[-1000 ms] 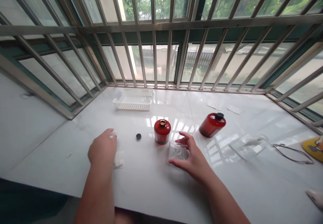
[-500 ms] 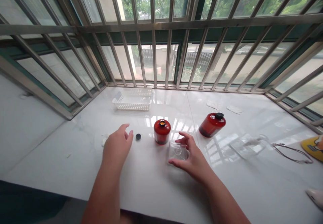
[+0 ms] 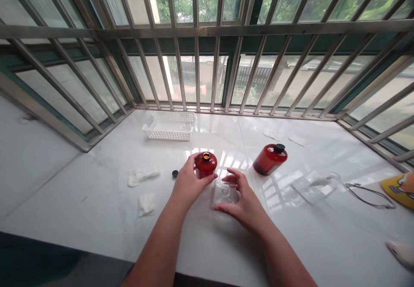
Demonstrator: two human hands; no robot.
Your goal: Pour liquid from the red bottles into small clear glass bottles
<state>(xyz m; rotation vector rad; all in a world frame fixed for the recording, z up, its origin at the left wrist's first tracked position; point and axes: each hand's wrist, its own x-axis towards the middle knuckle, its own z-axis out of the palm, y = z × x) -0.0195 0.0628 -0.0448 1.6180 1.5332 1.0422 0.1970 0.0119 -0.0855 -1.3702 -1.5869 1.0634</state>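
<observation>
My left hand (image 3: 189, 181) is closed around an uncapped, dark red see-through bottle (image 3: 206, 165), its thumb across the front and its fingers at the left side. The bottle stands upright with its round mouth showing. Just left of that hand lies a small black cap (image 3: 175, 173). My right hand (image 3: 239, 196) curves round a clear plastic box (image 3: 224, 192), thumb at the near edge and fingers at the far edge. A round shape shows in the box. Behind my right hand, a second red bottle (image 3: 270, 160) with a black cap leans over to the right.
A white perforated basket (image 3: 168, 136) sits near the window bars. Crumpled white tissues (image 3: 146, 204) lie on the left of the glossy white surface. Toward the right are a clear plastic bag (image 3: 318, 185), a thin cord loop (image 3: 368, 194) and a yellow object (image 3: 399, 190).
My left hand has moved right, past the black cap, and taken hold of the uncapped bottle. White tissues that it covered now show. My right hand stays at the clear box.
</observation>
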